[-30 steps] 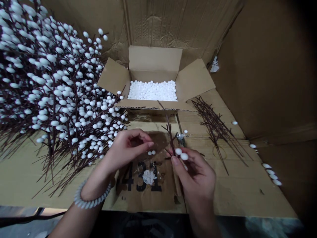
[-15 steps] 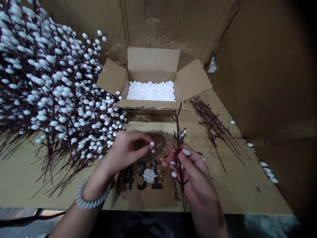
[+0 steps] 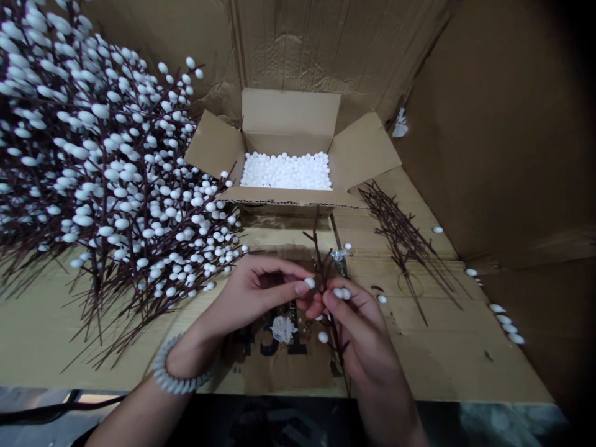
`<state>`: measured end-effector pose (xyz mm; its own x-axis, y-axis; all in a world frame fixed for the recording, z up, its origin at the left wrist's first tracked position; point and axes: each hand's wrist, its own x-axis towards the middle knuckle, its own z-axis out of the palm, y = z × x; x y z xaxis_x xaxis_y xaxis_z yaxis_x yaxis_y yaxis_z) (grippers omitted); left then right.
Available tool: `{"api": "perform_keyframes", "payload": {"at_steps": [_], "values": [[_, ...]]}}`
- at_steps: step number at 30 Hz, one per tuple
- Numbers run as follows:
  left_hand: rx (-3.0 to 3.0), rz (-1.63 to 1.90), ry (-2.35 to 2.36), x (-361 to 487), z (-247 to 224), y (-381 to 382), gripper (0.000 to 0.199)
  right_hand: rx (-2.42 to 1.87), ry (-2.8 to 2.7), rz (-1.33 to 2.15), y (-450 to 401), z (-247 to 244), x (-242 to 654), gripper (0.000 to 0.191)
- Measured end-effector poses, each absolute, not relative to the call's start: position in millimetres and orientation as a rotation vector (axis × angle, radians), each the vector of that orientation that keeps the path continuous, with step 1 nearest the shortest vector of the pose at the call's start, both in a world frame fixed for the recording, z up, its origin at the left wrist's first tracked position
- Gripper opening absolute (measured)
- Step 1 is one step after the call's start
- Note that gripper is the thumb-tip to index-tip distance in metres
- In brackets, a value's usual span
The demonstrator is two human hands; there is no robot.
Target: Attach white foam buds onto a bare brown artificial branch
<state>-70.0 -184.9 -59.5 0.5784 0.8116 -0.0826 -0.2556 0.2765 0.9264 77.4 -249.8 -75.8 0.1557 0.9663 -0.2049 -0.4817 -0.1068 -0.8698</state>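
At the near edge of the cardboard worktop (image 3: 442, 366), both hands work close together above a brown patch printed with black numerals. The left hand (image 3: 254, 292), with a coiled white spiral band (image 3: 174, 372) around its wrist, has thumb and forefinger pressed together, pinching a white foam bead (image 3: 310, 283) at the fingertips. The right hand (image 3: 361, 329) is curled around a thin dark twig (image 3: 320, 257), which rises from the fist and runs down past the palm. Two more beads (image 3: 342, 293) sit at the right thumb, though whether they are pinched or already fixed to the twig cannot be told. The beads look very light and smooth, likely to roll off and to dent under hard pressure, so fingertips seem the right hold. The twig looks stiff but slender, with wiry side shoots, and is probably best held low on its main stem. Toward the left edge lies a dense heap of dark branches (image 3: 93, 155) studded with beads. Beyond the hands stands an open carton (image 3: 288, 121) full of loose beads, while a bundle of bare twigs (image 3: 405, 242) lies toward the right edge
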Motion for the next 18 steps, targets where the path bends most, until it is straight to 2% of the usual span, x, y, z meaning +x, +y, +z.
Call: {"api": "perform_keyframes", "payload": {"at_steps": [11, 18], "values": [[1.110, 0.763, 0.586, -73.9, -59.4, -188.3, 0.017, -1.095, -0.721, 1.296, -254.2, -82.0, 77.9, 0.016], [1.115, 0.779, 0.679, -73.5, -58.1, -188.2, 0.011, -1.134, -0.789, 1.262, -255.6, -84.6, 78.5, 0.015]]}}
